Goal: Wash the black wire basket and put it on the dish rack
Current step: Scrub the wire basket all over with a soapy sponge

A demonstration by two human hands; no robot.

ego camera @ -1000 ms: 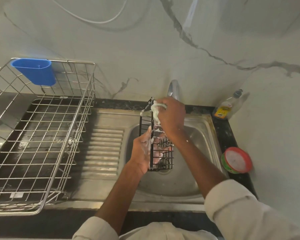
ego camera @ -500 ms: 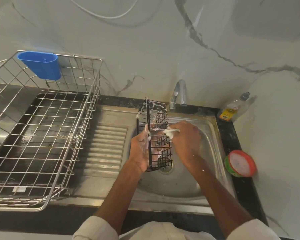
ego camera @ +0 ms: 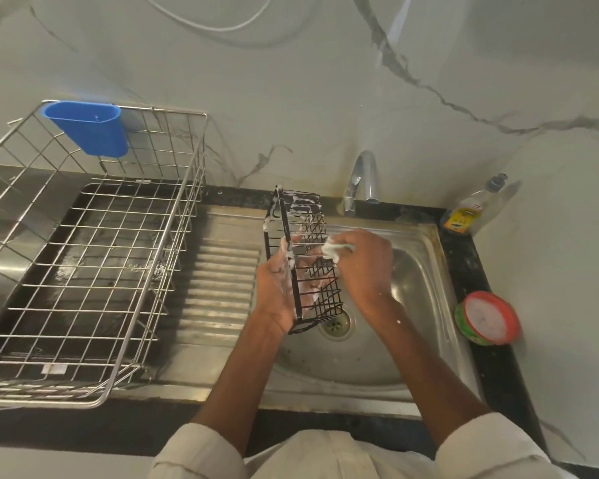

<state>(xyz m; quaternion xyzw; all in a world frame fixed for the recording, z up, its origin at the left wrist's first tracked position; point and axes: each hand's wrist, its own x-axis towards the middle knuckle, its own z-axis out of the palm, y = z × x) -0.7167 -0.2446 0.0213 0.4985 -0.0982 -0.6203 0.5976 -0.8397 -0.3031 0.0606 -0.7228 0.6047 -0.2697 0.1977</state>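
A: Item one, black wire basket [ego camera: 303,261]; location?

B: Held above the sink [ego camera: 426,305], over the drain [ego camera: 334,323]; stood on end, long axis running from near the drain up and away toward the wall; top end flecked with foam, lower end just above the drain; open side seems to face right, though the mesh makes that hard to read.

A: Hands?

B: Left hand [ego camera: 277,288] grips the basket's left edge from outside, soapy, fingers curled round the wire; right hand [ego camera: 363,267] pinches a white scrub pad [ego camera: 332,249] and presses it on the basket's right face, about midway up; the basket sits between the two hands, touching both.

A: Destination?

B: Dish rack [ego camera: 94,257]; steel wire, on the tabletop to the left, past the ribbed drainboard [ego camera: 218,281]; blue cup [ego camera: 87,127] hung on its far rim; the left hand is the nearer one, so it is likely the carrier.

A: Outstanding?

B: Suds still on; tap [ego camera: 362,181] shows no water; rinse judged to come first.
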